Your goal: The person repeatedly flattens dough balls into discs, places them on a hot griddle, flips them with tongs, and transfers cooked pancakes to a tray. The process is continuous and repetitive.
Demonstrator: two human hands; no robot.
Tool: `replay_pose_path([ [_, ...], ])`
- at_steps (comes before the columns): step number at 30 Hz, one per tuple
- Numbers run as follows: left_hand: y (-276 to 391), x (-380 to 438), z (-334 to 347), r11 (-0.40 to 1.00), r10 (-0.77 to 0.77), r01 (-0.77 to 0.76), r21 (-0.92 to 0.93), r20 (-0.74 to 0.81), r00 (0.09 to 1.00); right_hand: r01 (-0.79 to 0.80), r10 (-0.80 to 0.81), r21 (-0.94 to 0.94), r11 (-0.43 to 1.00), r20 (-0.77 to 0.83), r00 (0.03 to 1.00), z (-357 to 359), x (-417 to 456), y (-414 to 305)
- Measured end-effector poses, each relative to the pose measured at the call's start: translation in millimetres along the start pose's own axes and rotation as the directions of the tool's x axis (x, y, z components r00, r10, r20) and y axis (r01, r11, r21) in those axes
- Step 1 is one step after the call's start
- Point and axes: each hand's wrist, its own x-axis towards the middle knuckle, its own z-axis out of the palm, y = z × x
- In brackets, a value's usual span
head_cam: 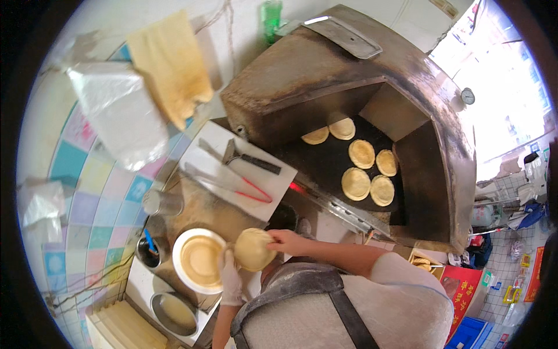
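Observation:
A round flat piece of dough [254,249] is held up in front of my chest. The fingers of my right hand [285,242] pinch its right edge. My left hand [229,275], in a thin pale glove, is at the dough's left edge, beside the rim of a white plate [179,275] with a tan, round middle. Whether the left fingers grip the dough or the plate rim, I cannot tell. Several round flatbreads [361,153] lie on the dark floor of the open oven [296,152], ahead and to the right.
Tongs with red handles [253,190] and a black-handled scraper [260,164] lie on a white board [218,135]. Left of the plate stand a dark pot with a blue-handled tool [150,242] and a metal cup [163,202]. Nearer is a metal bowl of pale liquid [174,310].

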Motion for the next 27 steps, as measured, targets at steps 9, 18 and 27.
replay_pose_path([
  [9, -11.8, 172.1, 306.4, 0.581, -0.138, 0.606, -0.543, 0.669, 0.731, -0.124, 0.077, -0.032, 0.992, -0.620, 0.781, -228.2, -34.6, 146.6],
  [18, 34.4, 225.9, 353.6, 0.496, 0.094, -0.456, 0.739, 0.476, 0.874, -0.606, -0.009, -0.531, 0.592, -0.757, 0.653, -272.0, 2.0, 150.3],
  [27, 43.1, 161.8, 276.8, 0.422, 0.290, -0.753, 0.504, 0.712, 0.639, -0.413, -0.369, -0.814, 0.408, -0.561, 0.741, -236.5, 20.1, 108.0],
])
